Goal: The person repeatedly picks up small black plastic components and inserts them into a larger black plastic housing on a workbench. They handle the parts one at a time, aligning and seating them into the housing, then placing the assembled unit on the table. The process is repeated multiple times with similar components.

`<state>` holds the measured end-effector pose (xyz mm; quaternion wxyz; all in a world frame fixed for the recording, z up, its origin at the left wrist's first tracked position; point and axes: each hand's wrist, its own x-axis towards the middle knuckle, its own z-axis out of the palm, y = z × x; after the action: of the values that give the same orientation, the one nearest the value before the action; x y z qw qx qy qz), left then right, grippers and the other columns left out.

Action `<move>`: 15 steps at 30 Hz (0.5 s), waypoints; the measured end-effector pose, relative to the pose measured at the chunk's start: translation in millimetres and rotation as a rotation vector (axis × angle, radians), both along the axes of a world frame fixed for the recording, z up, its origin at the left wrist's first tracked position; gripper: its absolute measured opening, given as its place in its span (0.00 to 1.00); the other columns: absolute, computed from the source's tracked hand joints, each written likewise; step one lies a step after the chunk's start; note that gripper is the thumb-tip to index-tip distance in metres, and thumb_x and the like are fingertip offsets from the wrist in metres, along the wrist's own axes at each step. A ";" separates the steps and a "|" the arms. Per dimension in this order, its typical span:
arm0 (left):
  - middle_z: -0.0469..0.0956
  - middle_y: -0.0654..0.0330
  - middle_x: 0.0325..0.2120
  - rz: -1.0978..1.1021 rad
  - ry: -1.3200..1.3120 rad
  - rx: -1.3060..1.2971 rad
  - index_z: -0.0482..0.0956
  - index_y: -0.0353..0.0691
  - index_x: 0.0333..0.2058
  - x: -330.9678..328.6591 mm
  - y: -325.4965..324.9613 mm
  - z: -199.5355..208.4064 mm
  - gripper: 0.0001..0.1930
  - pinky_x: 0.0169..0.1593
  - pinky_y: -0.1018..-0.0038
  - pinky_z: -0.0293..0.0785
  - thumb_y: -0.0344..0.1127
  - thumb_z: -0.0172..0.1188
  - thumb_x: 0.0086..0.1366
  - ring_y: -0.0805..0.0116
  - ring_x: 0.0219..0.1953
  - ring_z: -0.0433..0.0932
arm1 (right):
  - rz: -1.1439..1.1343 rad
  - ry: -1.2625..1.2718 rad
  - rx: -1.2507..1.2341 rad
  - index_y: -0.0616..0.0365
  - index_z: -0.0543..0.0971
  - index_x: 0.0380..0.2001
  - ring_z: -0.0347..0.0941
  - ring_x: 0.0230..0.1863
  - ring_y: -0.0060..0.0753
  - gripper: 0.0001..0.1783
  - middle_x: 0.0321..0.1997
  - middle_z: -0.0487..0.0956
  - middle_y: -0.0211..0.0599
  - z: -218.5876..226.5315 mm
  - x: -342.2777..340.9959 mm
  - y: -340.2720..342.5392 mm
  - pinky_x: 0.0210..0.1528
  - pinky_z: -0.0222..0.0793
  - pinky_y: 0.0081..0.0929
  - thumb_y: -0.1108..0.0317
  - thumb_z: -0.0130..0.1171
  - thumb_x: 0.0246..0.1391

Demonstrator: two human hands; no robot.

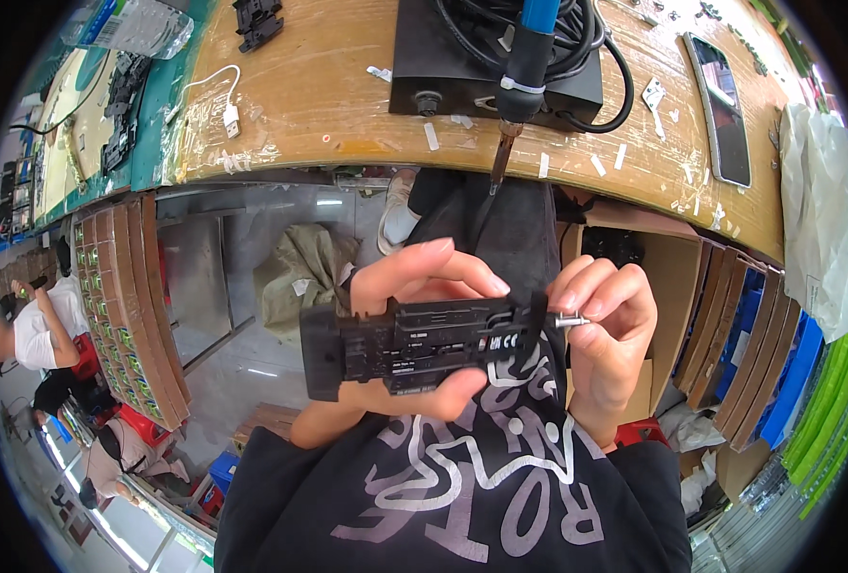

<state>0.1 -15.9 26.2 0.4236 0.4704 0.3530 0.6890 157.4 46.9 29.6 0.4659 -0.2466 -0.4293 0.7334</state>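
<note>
My left hand grips a black plastic device housing, its fingers over the upper edge and the thumb along the lower one. White print marks the side of the housing that shows, and a wider block forms its left end. At the right end, my right hand pinches a small silver metal pin or screw between thumb and fingers. The pin lies sideways next to the housing's end; whether it sits inside it I cannot tell. Both hands are in front of my chest, below the bench edge.
Over the bench hangs a blue-and-black tool with a narrow tip, beside a black box and coiled cable. A phone lies at right, a white USB cable at left. Cartons stand below; people sit far left.
</note>
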 end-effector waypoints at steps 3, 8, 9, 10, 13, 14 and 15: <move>0.66 0.44 0.38 -0.017 0.006 0.058 0.52 0.40 0.51 -2.5 -0.7 -6.8 0.36 0.38 0.73 0.72 0.17 0.57 0.42 0.63 0.37 0.72 | -0.022 0.001 -0.016 0.60 0.69 0.22 0.67 0.33 0.29 0.11 0.32 0.71 0.41 -1.6 -4.1 -1.0 0.40 0.62 0.24 0.80 0.60 0.35; 0.64 0.41 0.38 -0.012 -0.053 0.111 0.56 0.38 0.44 3.5 -0.8 -8.3 0.28 0.39 0.72 0.74 0.16 0.56 0.44 0.58 0.38 0.72 | 0.031 -0.001 -0.102 0.60 0.68 0.23 0.67 0.34 0.27 0.10 0.33 0.70 0.41 -4.9 -4.6 0.8 0.40 0.63 0.23 0.81 0.58 0.36; 0.64 0.40 0.38 -0.008 -0.065 0.110 0.56 0.37 0.43 5.0 -2.3 -7.4 0.27 0.40 0.71 0.74 0.16 0.56 0.45 0.57 0.39 0.72 | 0.056 0.009 -0.129 0.60 0.68 0.23 0.67 0.34 0.27 0.10 0.33 0.70 0.41 -4.0 -4.9 1.3 0.39 0.63 0.23 0.81 0.58 0.37; 0.64 0.40 0.38 -0.005 -0.078 0.109 0.56 0.37 0.43 5.7 -3.1 -6.8 0.26 0.40 0.71 0.74 0.16 0.56 0.45 0.57 0.39 0.71 | 0.081 0.019 -0.156 0.60 0.68 0.24 0.67 0.34 0.26 0.10 0.32 0.70 0.41 -3.5 -5.2 1.6 0.39 0.63 0.22 0.81 0.57 0.37; 0.64 0.39 0.38 -0.041 -0.042 0.115 0.57 0.36 0.42 4.4 -1.1 -4.5 0.25 0.41 0.72 0.74 0.15 0.55 0.45 0.55 0.40 0.71 | 0.079 0.047 -0.157 0.60 0.67 0.25 0.67 0.33 0.26 0.10 0.32 0.70 0.42 -4.8 -5.1 1.0 0.37 0.64 0.21 0.81 0.57 0.39; 0.64 0.38 0.39 -0.046 -0.037 0.111 0.58 0.36 0.42 4.1 -1.3 -4.8 0.25 0.41 0.72 0.74 0.15 0.55 0.45 0.55 0.40 0.71 | 0.073 0.044 -0.145 0.60 0.67 0.25 0.67 0.33 0.26 0.10 0.31 0.70 0.42 -5.5 -4.9 0.8 0.37 0.64 0.21 0.81 0.56 0.39; 0.64 0.38 0.39 -0.051 -0.032 0.106 0.58 0.36 0.41 3.8 -2.1 -5.0 0.24 0.41 0.72 0.74 0.15 0.55 0.45 0.55 0.40 0.71 | 0.067 0.040 -0.133 0.61 0.67 0.25 0.67 0.33 0.26 0.10 0.31 0.70 0.42 -6.2 -4.6 0.6 0.37 0.65 0.21 0.81 0.56 0.39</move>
<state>4.0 -18.0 21.2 0.4210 0.4902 0.2970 0.7030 152.8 47.5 23.4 0.4323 -0.2478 -0.3784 0.7801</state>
